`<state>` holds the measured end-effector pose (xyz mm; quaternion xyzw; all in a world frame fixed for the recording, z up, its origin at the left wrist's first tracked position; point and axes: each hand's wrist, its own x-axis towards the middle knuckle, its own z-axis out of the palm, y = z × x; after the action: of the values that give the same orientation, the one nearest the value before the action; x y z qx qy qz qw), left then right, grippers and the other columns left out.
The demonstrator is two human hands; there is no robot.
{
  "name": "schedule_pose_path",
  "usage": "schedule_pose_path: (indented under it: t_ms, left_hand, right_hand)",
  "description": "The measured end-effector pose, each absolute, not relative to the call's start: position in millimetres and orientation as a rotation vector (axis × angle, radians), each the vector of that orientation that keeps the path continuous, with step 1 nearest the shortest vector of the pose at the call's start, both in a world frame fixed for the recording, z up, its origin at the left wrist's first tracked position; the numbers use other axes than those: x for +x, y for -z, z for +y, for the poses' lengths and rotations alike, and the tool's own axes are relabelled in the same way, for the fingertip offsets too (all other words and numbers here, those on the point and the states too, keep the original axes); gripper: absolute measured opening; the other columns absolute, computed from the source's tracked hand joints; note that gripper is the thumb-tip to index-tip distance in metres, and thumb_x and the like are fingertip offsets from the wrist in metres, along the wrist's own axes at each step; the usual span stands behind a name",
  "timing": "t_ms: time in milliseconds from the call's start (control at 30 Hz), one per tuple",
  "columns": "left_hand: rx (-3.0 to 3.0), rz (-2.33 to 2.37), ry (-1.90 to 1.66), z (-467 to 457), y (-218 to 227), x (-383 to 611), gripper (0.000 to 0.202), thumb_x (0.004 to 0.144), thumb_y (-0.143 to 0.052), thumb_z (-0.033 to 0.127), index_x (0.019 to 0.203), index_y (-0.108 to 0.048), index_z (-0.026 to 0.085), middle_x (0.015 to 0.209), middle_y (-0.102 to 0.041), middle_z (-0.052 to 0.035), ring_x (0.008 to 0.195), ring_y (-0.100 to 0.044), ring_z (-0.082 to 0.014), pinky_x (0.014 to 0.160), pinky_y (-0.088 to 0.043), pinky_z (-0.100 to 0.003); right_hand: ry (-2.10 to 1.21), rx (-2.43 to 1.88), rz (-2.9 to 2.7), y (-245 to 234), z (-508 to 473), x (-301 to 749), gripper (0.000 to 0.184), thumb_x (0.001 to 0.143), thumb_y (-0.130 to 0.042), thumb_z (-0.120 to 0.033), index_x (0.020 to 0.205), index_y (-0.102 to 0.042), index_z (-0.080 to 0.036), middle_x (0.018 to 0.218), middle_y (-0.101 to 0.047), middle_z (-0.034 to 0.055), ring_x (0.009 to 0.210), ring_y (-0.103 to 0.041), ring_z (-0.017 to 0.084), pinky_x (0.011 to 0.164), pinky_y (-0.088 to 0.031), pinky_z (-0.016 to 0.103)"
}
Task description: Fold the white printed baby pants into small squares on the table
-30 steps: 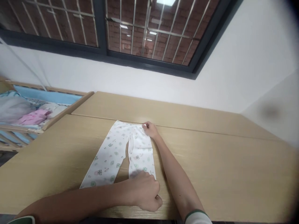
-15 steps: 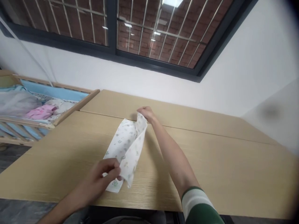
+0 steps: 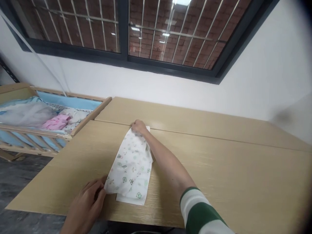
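Observation:
A white cloth printed with small green and brown figures lies lengthwise on the wooden table. It looks folded, with an upper layer drawn over to the left and a lower layer showing at the near right. My left hand pinches the near left corner of the upper layer. At the far end, my right hand is closed on the far left corner, its fingertips partly hidden. The right forearm, with a green and white striped sleeve, reaches in across the table on the right of the cloth.
The wooden tabletop has a seam along its far part and meets the white wall below a barred window. To the left stands a wooden crib with blue lining, holding a pink cloth and other bedding.
Both hands have moved left with the upper layer, which now lies turned over toward the left. The printed surface is flatter and wider. The view has shifted slightly.

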<state>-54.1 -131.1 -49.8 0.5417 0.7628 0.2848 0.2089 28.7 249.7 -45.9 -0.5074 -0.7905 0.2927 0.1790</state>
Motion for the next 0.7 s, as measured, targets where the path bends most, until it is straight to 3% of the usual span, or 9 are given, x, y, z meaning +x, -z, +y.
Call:
schedule_pose_path:
  t_ms: [100,200,400,567,700]
  left_hand:
    - [1.498,2.171,-0.733,-126,51,-48,0.041,0.097,-0.035,0.052,0.081,-0.061,0.025,0.091,-0.072,-0.0056,0.093,-0.068,-0.0272,0.081,-0.049,-0.038]
    - [1.535,2.246,-0.720,-115,55,-37,0.044,0.097,-0.037,0.057,0.100,-0.065,0.024,0.103,-0.075,-0.0088,0.104,-0.069,-0.0313,0.090,-0.049,-0.043]
    - [1.662,2.325,-0.548,-100,62,-28,0.047,0.100,-0.034,0.051,0.111,-0.065,0.017,0.111,-0.076,-0.0144,0.105,-0.070,-0.0349,0.091,-0.049,-0.047]
    - [1.643,2.382,-0.559,-104,60,-30,0.046,0.098,-0.040,0.051,0.113,-0.066,0.017,0.117,-0.076,-0.0149,0.107,-0.070,-0.0330,0.094,-0.050,-0.045]
    - [1.607,2.383,-0.554,-108,60,-31,0.045,0.098,-0.040,0.053,0.108,-0.068,0.019,0.108,-0.078,-0.0127,0.102,-0.072,-0.0332,0.089,-0.052,-0.043]
  right_hand:
    - [-0.636,-1.423,-2.280,49,248,33,0.005,0.076,-0.070,-0.018,0.081,-0.069,-0.017,0.106,-0.069,0.0195,0.118,-0.059,0.037,0.097,-0.046,0.043]
    - [-0.541,-1.408,-2.320,52,248,39,0.015,0.083,-0.068,-0.025,0.096,-0.070,-0.017,0.125,-0.063,0.0196,0.129,-0.050,0.037,0.108,-0.036,0.050]
    - [-0.540,-1.374,-2.348,66,248,50,0.018,0.092,-0.063,-0.037,0.101,-0.068,-0.021,0.117,-0.065,0.0118,0.121,-0.053,0.030,0.110,-0.032,0.048]
    - [-0.598,-1.321,-2.276,69,252,52,0.012,0.091,-0.063,-0.029,0.096,-0.069,-0.020,0.119,-0.065,0.0114,0.125,-0.051,0.029,0.109,-0.033,0.045]
    - [-0.767,-1.214,-2.228,66,257,56,0.008,0.090,-0.059,-0.020,0.087,-0.066,-0.019,0.101,-0.070,0.0062,0.102,-0.062,0.020,0.094,-0.045,0.032]
